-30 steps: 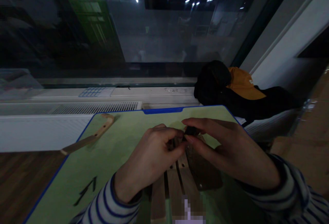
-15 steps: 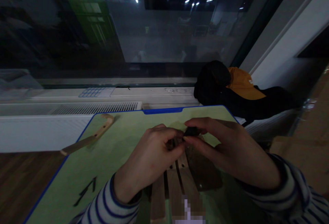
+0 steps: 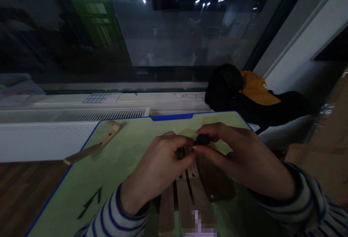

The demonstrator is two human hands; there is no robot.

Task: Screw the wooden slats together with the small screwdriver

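Note:
My right hand (image 3: pixel 239 153) pinches a small dark piece (image 3: pixel 202 139) between thumb and forefinger; its exact kind is hard to make out in the dim light. Beside it, my left hand (image 3: pixel 160 168) is closed around the far ends of narrow wooden slats (image 3: pixel 186 193), its thumb and forefinger meeting close to the dark piece. Dark holes show in the slats, with narrow gaps between them. Under my right hand lies a brown, shiny-looking item (image 3: pixel 220 184), partly covered. The fingers hide where the dark piece meets the wood.
A curved wooden piece with holes (image 3: pixel 104 141) lies at the left edge of the green, blue-rimmed tabletop (image 3: pixel 130 139). Thin black strips (image 3: pixel 91 201) lie nearer. Beyond stand a radiator (image 3: pixel 67 131) and windowsill, with a black and orange cap (image 3: pixel 257 88) at the right.
The dark piece and the fingertips of my right hand have shifted very slightly. My left hand and the slats look the same.

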